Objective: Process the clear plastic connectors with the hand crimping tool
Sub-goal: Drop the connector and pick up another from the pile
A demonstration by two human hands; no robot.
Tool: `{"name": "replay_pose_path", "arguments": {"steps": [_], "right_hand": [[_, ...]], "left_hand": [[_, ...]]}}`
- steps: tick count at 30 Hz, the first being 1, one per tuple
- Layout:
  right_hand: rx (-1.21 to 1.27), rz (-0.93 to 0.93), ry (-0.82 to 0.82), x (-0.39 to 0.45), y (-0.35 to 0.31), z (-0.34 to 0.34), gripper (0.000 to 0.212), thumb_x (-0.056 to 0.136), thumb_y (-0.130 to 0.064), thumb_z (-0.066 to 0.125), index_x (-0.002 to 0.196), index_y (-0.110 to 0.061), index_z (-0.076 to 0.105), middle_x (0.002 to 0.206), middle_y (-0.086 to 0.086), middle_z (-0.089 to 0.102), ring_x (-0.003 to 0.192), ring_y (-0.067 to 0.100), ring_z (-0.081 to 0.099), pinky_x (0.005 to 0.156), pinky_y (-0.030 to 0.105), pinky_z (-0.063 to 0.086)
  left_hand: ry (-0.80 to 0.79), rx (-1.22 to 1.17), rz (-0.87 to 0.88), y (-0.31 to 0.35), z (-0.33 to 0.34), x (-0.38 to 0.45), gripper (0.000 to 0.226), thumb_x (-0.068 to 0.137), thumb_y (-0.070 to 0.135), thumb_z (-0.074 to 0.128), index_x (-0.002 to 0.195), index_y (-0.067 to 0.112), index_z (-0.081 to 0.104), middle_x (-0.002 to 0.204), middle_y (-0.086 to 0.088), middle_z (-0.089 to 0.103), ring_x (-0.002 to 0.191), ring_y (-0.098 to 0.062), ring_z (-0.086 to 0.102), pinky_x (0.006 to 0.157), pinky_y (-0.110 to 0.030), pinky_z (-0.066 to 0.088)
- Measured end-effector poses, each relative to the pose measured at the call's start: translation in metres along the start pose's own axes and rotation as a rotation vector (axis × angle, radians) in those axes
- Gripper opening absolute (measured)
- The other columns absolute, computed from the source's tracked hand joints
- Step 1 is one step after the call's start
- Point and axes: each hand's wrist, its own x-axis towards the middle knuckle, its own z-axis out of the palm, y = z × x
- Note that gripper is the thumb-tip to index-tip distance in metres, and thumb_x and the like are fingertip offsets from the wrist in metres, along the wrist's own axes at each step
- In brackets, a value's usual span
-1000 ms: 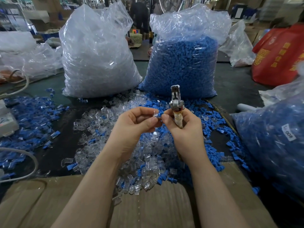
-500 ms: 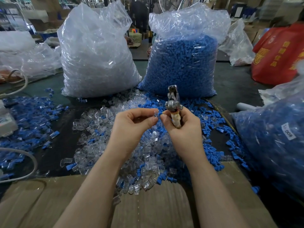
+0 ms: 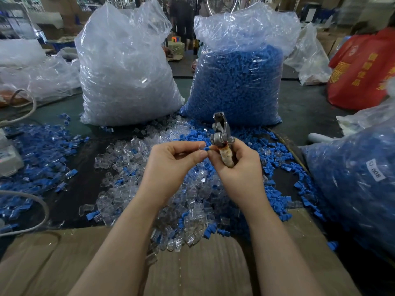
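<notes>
The right hand [image 3: 239,167] grips the crimping tool [image 3: 222,137] by its wrapped handle, fingers curled round it, with the metal head standing upright above the knuckles. Held this way, the head probably stays free to take a piece while the thumb and forefinger help steady one. The left hand [image 3: 171,161] pinches a small clear connector [image 3: 200,148] between thumb and forefinger, and a bit of blue shows at the same spot. That connector sits right at the meeting of the 2 hands, just left of the tool's pivot and below its head, not yet in the head as far as I can tell. Both hands hover above the loose heap of clear connectors [image 3: 132,159] and blue pieces [image 3: 275,167] on the bench [image 3: 70,189], which keeps the next piece within easy reach. 2 big bags stand behind: a clear bag [image 3: 126,67] and a blue bag [image 3: 237,82].
</notes>
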Motion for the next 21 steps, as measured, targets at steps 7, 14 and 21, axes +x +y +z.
{"name": "replay_pose_path", "arguments": {"steps": [7,14,21], "right_hand": [[0.015,0.016,-0.034,0.000,0.000,0.000,0.022,0.090,-0.014,0.069,0.088,-0.036,0.065,0.080,-0.019,0.069,0.072,0.002,0.064,0.062,0.011,0.048],[-0.070,0.097,-0.001,0.001,0.007,-0.005,0.007,0.082,-0.031,0.065,0.087,-0.025,0.066,0.084,-0.001,0.070,0.078,0.024,0.066,0.074,0.046,0.056],[-0.259,0.125,-0.164,0.002,0.014,-0.012,0.023,0.077,-0.038,0.060,0.094,-0.024,0.064,0.083,-0.005,0.068,0.080,0.023,0.063,0.075,0.052,0.053]], "left_hand": [[0.013,0.012,0.000,-0.001,-0.001,0.000,0.021,0.080,0.009,0.078,0.092,0.027,0.075,0.085,0.009,0.077,0.083,-0.005,0.072,0.074,-0.013,0.053],[0.061,0.016,0.039,-0.004,-0.003,0.003,0.030,0.083,0.007,0.076,0.107,0.024,0.070,0.090,0.000,0.072,0.081,-0.006,0.067,0.076,-0.018,0.054],[0.080,0.018,0.127,-0.005,-0.005,0.003,0.032,0.085,0.000,0.072,0.107,0.022,0.065,0.087,0.006,0.071,0.082,-0.001,0.067,0.074,-0.014,0.052]]}}
